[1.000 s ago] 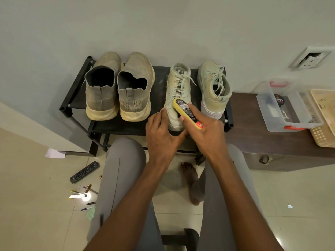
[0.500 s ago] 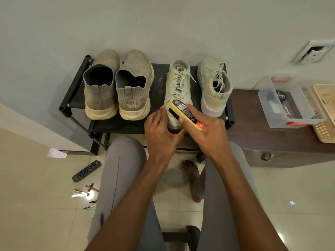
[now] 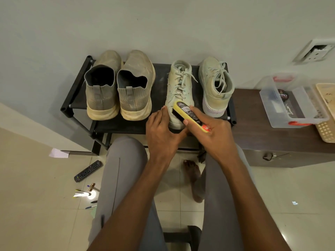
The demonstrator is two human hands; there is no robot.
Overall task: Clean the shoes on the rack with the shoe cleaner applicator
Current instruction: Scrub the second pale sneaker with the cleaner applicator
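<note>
A black shoe rack [image 3: 76,98] holds two grey slip-on shoes [image 3: 101,91] on the left and two pale lace-up sneakers on the right. My right hand [image 3: 212,136] grips the yellow shoe cleaner applicator [image 3: 190,115] and presses its dark sponge side against the heel of the left lace-up sneaker [image 3: 179,91]. My left hand [image 3: 161,134] holds that sneaker's heel from the left, fingers against its side and thumb under its back end. The other lace-up sneaker [image 3: 215,87] stands untouched at the rack's right end.
A dark wooden bench [image 3: 253,127] right of the rack bears a clear plastic box [image 3: 293,105] and a beige basket [image 3: 326,113]. On the tiled floor at left lie a remote control [image 3: 88,171], pens [image 3: 90,205] and a paper scrap [image 3: 59,153]. A wall socket [image 3: 315,53] is at upper right.
The applicator has slid a little along the sneaker's heel in my right hand. My left hand stays on the same sneaker. The view has shifted slightly.
</note>
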